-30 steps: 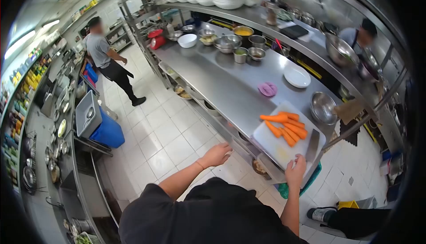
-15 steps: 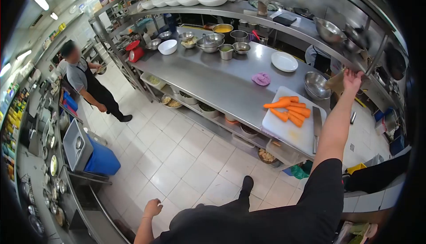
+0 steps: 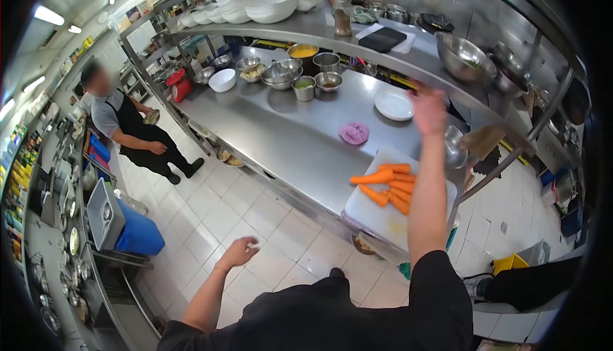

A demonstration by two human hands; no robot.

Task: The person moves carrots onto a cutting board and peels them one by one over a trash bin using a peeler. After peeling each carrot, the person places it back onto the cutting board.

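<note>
Head view — steel counter [image 3: 274,127] (carrots [image 3: 372,177]), tiled floor [image 3: 284,239]

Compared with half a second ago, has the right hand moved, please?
Yes: the right hand has moved left, from the brown cloth toward the white plate.

Carrots [image 3: 375,177] (several) on white board [image 3: 365,212].

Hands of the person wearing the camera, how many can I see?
2: the left hand in front of the floor tiles, the right hand, blurry, beside the white plate in view. Neither is hidden.
</note>
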